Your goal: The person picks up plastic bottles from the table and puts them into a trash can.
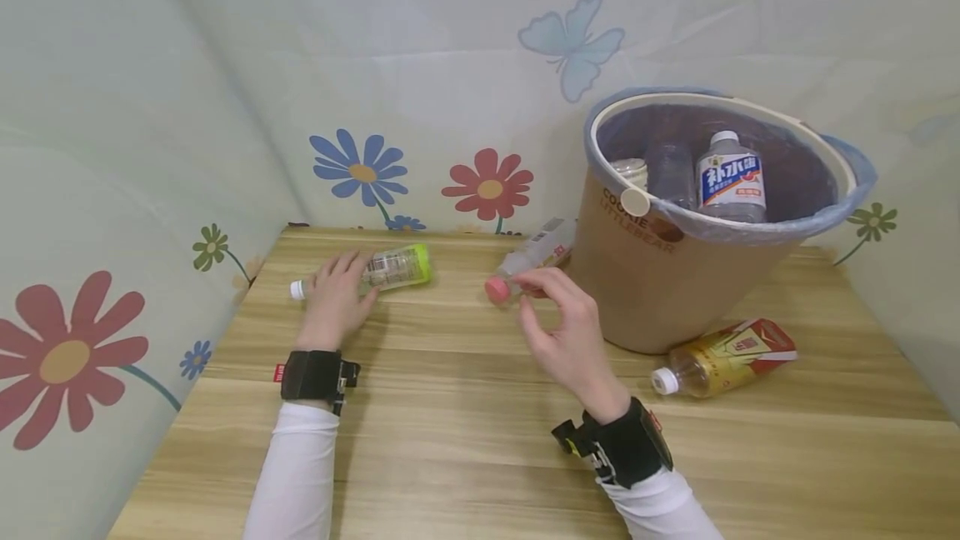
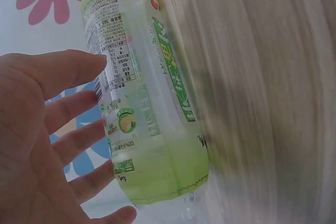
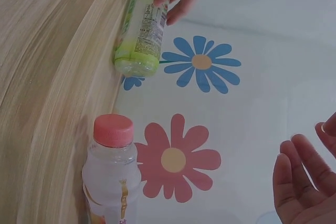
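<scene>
A clear bottle with a green label (image 1: 397, 267) lies on its side on the table, its white cap pointing left. My left hand (image 1: 335, 294) is over its neck end; in the left wrist view the fingers are spread and fairly straight, with thumb and fingertips right at the edge of the label. Beside the bin, a clear bottle with a pink cap (image 3: 113, 169) lies with the cap toward me. My right hand (image 1: 566, 327) hovers close to that cap with fingers loosely bent and nothing between them; the right wrist view shows a gap between hand and bottle.
A tan bin (image 1: 637, 290) with a blue liner stands at the right, several bottles inside, one with a blue-and-white label (image 1: 731, 177). In front of it lies a yellow-and-red labelled bottle (image 1: 731, 361). A flower-printed curtain (image 1: 420, 90) borders the wooden table (image 1: 450, 440).
</scene>
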Demonstrator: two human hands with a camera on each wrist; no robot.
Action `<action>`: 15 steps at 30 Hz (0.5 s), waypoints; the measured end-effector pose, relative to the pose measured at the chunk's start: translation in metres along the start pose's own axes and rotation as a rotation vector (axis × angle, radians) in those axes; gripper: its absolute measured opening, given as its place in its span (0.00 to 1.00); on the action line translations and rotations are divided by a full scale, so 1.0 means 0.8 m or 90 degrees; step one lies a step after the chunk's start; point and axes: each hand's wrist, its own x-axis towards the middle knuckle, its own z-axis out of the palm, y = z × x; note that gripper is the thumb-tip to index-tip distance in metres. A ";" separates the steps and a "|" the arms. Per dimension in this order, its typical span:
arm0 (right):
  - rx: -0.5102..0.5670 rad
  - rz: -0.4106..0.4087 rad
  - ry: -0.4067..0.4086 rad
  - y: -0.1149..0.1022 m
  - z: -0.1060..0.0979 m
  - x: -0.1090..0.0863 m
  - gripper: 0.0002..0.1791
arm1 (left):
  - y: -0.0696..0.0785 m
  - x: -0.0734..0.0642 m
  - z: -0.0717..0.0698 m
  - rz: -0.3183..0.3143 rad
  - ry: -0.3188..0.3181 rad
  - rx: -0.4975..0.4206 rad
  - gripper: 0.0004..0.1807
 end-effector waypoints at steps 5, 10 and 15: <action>-0.001 -0.003 0.004 -0.001 -0.002 0.002 0.13 | 0.002 -0.002 -0.004 0.003 -0.016 0.005 0.30; -0.007 -0.001 0.011 0.004 -0.002 0.000 0.14 | 0.011 -0.002 -0.008 0.019 -0.070 -0.010 0.30; -0.004 0.003 0.007 0.011 -0.003 -0.002 0.13 | 0.036 -0.007 -0.014 0.042 -0.154 -0.035 0.30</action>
